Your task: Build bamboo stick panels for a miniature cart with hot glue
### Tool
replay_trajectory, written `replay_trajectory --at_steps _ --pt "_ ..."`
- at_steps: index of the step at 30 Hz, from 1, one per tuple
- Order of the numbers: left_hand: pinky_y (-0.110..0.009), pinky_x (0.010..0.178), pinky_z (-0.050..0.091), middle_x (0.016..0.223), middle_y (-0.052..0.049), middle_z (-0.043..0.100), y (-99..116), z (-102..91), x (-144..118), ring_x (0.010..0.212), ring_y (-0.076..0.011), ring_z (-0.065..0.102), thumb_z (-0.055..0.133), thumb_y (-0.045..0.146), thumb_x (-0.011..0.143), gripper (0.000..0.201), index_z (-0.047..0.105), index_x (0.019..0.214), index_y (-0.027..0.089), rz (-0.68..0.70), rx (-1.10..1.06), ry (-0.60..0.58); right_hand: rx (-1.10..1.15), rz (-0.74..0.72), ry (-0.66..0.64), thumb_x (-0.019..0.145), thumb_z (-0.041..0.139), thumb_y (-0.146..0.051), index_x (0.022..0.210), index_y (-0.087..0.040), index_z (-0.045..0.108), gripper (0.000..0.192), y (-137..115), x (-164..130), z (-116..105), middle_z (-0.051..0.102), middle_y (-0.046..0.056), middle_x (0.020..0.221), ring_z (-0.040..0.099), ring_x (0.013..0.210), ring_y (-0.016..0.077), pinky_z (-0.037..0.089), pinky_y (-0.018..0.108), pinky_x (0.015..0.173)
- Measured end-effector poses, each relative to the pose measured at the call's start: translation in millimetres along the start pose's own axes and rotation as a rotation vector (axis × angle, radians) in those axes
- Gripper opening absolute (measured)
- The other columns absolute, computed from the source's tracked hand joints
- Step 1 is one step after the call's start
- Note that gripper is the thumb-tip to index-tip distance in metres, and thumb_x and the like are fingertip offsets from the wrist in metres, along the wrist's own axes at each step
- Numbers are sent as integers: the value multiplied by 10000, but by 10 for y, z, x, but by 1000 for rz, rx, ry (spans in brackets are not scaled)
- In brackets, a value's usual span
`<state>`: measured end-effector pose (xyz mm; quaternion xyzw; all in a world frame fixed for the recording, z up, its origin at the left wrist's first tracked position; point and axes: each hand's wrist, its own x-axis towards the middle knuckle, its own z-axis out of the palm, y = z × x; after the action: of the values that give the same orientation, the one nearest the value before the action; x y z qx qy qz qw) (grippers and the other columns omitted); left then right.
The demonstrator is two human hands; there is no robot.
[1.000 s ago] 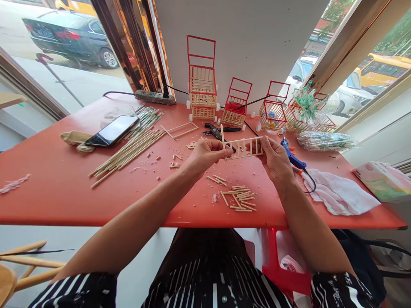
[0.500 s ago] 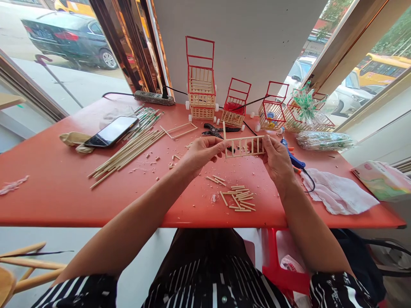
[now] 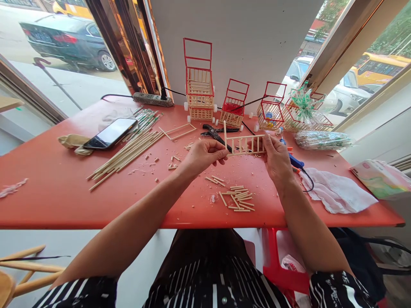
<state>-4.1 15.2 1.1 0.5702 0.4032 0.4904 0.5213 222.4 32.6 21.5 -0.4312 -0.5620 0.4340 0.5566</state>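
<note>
Between my hands, above the table, is a small ladder-like frame of thin wooden sticks (image 3: 245, 137), with several rungs and a longer stick rising at its left end. My left hand (image 3: 205, 155) pinches the lower left corner with thumb and fingers. At the other end, my right hand (image 3: 278, 159) grips the frame, thumb in front and fingers behind. Below lies a loose pile of short cut sticks (image 3: 239, 197). Black-handled pliers (image 3: 215, 134) rest just behind the left hand. A blue glue gun (image 3: 296, 161) lies right of my right hand, partly hidden by it.
Small stick carts with red handles (image 3: 199, 85) stand along the wall. Long sticks (image 3: 128, 158), a stick rectangle (image 3: 180, 131), a phone (image 3: 111, 133) and a power strip (image 3: 152, 99) lie left. A white cloth (image 3: 340, 190) and tissue pack (image 3: 382, 177) lie right, near the red table's edge (image 3: 96, 222).
My left hand has slid slightly down the frame's left end, to its lower corner. The right hand keeps its hold, and the view has shifted slightly.
</note>
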Motion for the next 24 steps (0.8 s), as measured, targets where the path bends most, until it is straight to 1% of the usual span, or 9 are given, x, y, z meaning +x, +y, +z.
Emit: replay_trajectory --at_steps 5,9,13,17,21,24 --pt "-247 534 468 720 -94 778 -21 0 14 624 -167 710 939 534 647 459 737 788 146 -19 -1 13 19 37 -21 795 750 -818 776 -257 679 566 -27 -7 6 799 54 856 795 937 259 645 388 802" --pt "-250 546 474 721 -95 779 -31 -16 23 627 -165 712 936 518 647 445 743 787 143 -18 -17 27 37 70 -69 753 781 -828 799 -257 711 577 -13 0 -27 808 51 861 794 937 262 642 400 827" --pt "-249 552 477 732 -94 779 -41 -34 31 630 -160 705 914 479 664 394 747 792 145 -10 -14 37 47 118 -94 658 863 -805 872 -242 762 610 22 10 -55 822 43 873 789 884 227 616 348 794" --pt "-242 541 466 728 -75 759 -14 -25 28 634 -148 676 896 449 670 352 743 785 153 -21 -7 57 55 144 -93 588 936 -742 868 -233 777 602 40 10 -59 821 28 835 777 840 194 578 295 750" --pt "-238 541 444 717 -39 711 14 -1 24 657 -133 615 923 470 625 390 767 801 159 -53 10 99 52 143 -92 607 942 -714 866 -221 782 579 34 -1 -49 820 34 831 769 843 180 553 280 760" --pt "-245 575 436 735 -31 705 -10 2 30 654 -116 574 949 498 587 444 792 825 157 -71 -37 81 34 151 -110 625 940 -701 860 -216 778 562 21 -14 -32 820 40 849 763 849 180 554 295 794"
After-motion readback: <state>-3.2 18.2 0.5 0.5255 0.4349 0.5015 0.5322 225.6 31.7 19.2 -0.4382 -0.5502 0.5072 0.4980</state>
